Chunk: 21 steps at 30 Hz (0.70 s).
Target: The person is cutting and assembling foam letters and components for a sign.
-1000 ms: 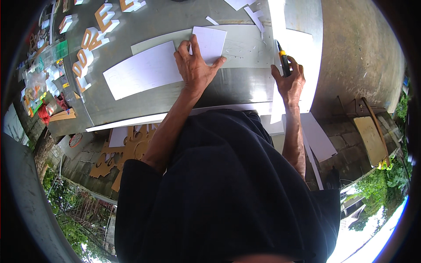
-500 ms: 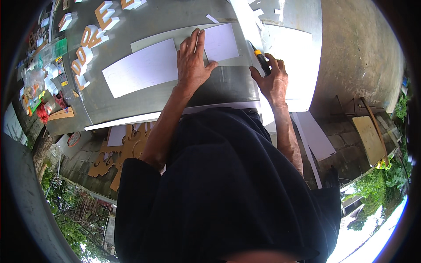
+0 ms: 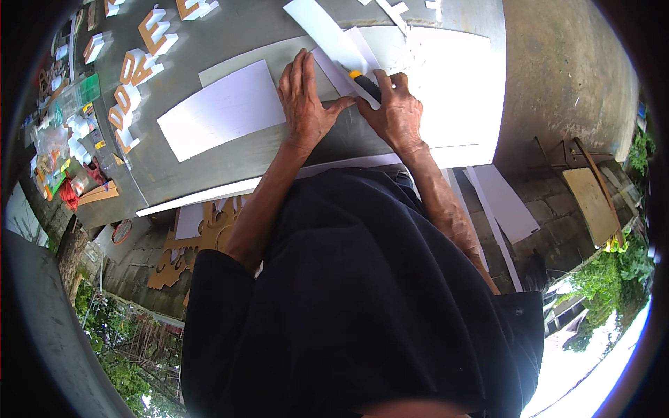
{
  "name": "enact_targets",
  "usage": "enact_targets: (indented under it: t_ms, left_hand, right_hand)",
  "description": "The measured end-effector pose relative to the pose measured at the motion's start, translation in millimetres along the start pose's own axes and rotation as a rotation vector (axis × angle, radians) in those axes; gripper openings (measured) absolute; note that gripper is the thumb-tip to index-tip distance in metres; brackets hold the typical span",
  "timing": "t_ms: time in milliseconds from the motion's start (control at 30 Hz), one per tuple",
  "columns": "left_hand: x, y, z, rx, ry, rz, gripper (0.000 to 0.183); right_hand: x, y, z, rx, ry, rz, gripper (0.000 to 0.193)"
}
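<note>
My left hand [image 3: 305, 108] lies flat with its fingers stretched out and its thumb spread, over the gap between two pieces of white sheet. The larger white piece [image 3: 219, 110], with a curved edge, is just left of it. Under its right side the smaller white piece [image 3: 327, 73] is partly covered by a long white strip [image 3: 320, 29] lying aslant. My right hand [image 3: 397, 115] is closed round a black and yellow utility knife [image 3: 366, 85], over the strip's near end. The thumbs almost meet. A pale grey sheet [image 3: 230, 67] lies beneath the white pieces.
A large white sheet [image 3: 453, 90] covers the right of the grey table [image 3: 230, 28]. Letter-shaped blocks [image 3: 152, 35] with brown faces and white sides stand at the left. Beyond them are a green container [image 3: 89, 89] and clutter. Brown cut-out board [image 3: 209, 226] lies below the table.
My right hand, with the knife, has moved left toward my left hand. The long white strip has swung left and now crosses the smaller white piece. My left hand stays nearly in place.
</note>
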<state>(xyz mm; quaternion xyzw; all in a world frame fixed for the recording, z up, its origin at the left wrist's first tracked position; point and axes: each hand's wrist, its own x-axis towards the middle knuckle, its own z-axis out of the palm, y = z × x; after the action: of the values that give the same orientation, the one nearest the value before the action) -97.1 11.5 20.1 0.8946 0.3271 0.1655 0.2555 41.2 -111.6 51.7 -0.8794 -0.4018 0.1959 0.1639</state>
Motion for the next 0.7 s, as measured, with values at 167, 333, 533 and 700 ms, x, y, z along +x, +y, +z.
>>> enact_targets:
  t_ms: [167,333,533,700]
  left_hand:
    - [-1.3,-7.4,-10.3,-0.110,0.037,0.103,0.068]
    - [11.9,-8.4,2.3,-0.058,0.046,0.142,0.065]
    - [17.4,-22.3,20.4,-0.018,-0.006,0.156,0.068]
    - [15.9,-27.7,28.5,0.056,-0.033,0.190,0.064]
  right_hand:
    - [-8.1,-1.8,13.1,-0.054,0.020,-0.049,0.065]
    - [-17.4,-3.6,20.7,-0.054,0.007,-0.067,0.066]
    - [-29.1,-6.0,27.6,-0.047,0.054,0.018,0.069]
    - [-44.8,-1.5,28.1,-0.005,0.110,0.080,0.070]
